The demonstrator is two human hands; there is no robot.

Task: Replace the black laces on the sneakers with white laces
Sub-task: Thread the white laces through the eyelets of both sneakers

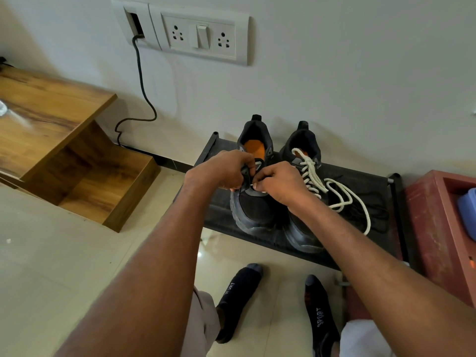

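Two black sneakers stand side by side on a low black rack (360, 181), toes toward me. The right sneaker (301, 235) carries a white lace (313, 176) through its eyelets, with loose ends trailing over the rack to the right. The left sneaker (253, 210) shows an orange insole and no lace along its upper eyelets. My left hand (221, 170) grips the left sneaker's eyelet flap. Pinched in my right hand (279, 184) is a thin white lace tip at the lower eyelets. A dark lace (371, 202) appears to lie on the rack, hard to make out.
A wooden stepped shelf (64, 140) stands at left. A red box (443, 228) sits right of the rack. A black cable (143, 86) hangs from the wall socket panel (198, 34). My feet in dark socks (237, 300) stand on the tiled floor.
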